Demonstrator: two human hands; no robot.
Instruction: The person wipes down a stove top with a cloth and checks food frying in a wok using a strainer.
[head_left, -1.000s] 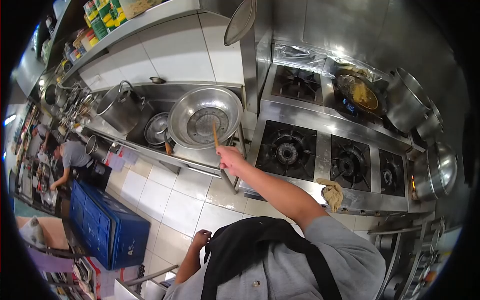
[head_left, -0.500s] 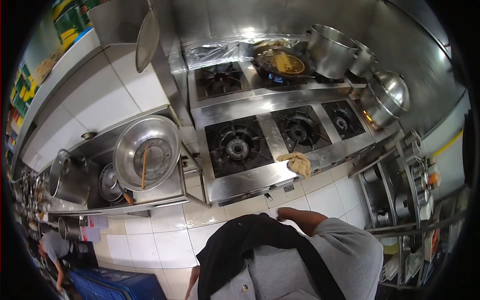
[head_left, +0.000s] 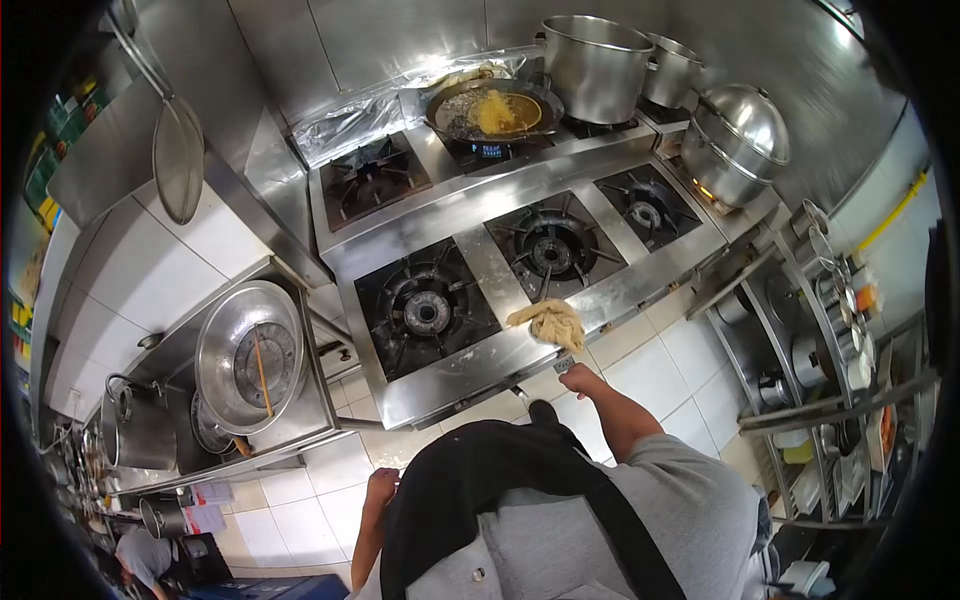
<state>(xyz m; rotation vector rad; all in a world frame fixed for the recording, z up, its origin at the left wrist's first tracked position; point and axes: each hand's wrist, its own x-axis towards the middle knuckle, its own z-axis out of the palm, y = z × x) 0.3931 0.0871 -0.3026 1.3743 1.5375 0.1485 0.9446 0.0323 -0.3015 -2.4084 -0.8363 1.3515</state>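
Observation:
My right hand (head_left: pixel 578 380) hangs just below the stove's front edge, its fingers loosely curled and nothing visible in it. Closest to it is a crumpled tan cloth (head_left: pixel 556 325), draped over the steel edge; hand and cloth look apart. Low at my left side is my left hand (head_left: pixel 382 485), near the black apron (head_left: pixel 460 465); how its fingers are held is too small to tell. On the back row of the stove (head_left: pixel 480 210), a dark wok (head_left: pixel 440 112) holds bubbling oil with yellow food (head_left: pixel 495 112) around a round strainer.
Tall pots (head_left: pixel 595 75) and a lidded steamer (head_left: pixel 735 140) stand at the back right. A large metal basin (head_left: pixel 222 350) with a wooden stick rests at the left sink. Shelves (head_left: pixel 790 320) line the right side. Another person (head_left: pixel 145 555) bends at the lower left.
The stove and wok have shifted left in view as the camera moved. My right hand now shows nearer the stove edge and cloth. My left hand has come into view.

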